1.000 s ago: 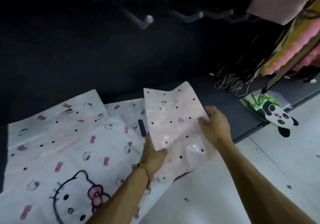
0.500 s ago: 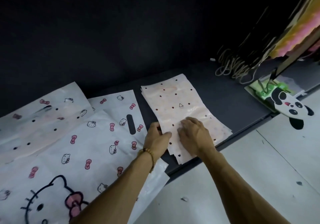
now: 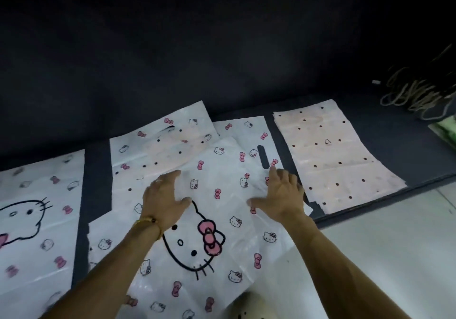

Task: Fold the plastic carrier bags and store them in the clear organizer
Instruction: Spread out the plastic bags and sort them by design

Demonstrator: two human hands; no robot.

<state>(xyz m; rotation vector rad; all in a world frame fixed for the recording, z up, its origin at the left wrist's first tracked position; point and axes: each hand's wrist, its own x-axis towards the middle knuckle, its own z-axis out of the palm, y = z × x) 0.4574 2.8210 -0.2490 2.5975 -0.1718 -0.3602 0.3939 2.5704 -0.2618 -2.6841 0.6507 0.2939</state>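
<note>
We see both hands spread over the large white cat-print bag (image 3: 217, 222) lying flat on the dark worktop (image 3: 278, 111). Left hand (image 3: 164, 201): fingers extended and splayed, palm down on the bag's upper left part, thumb pointing right toward the big cat face. A yellow bracelet (image 3: 148, 222) sits on that wrist. Nothing pinched or curled round; the grip is flat and open. Right hand (image 3: 281, 195): likewise fingers straight, palm down on the bag's right part, index tip just below the dark handle slot (image 3: 263, 157). Grip open here too, holding nothing.

The bag's near end hangs over the worktop edge toward the pale floor (image 3: 394, 244).

Other bags: a pink dotted bag stack (image 3: 335, 155) lies flat to the right, just beside the cat-print bag, with a strip of dark worktop between their far parts. Behind the left hand, another white cat-print bag (image 3: 138, 150) lies partly under the main one, with a pale dotted bag (image 3: 172, 150) on it. At far left a fourth bag (image 3: 37, 215) with a large cat outline lies apart, across a dark gap.

At far right, a tangle of cords (image 3: 414, 91) rests on the worktop. We find no clear organizer in view.
</note>
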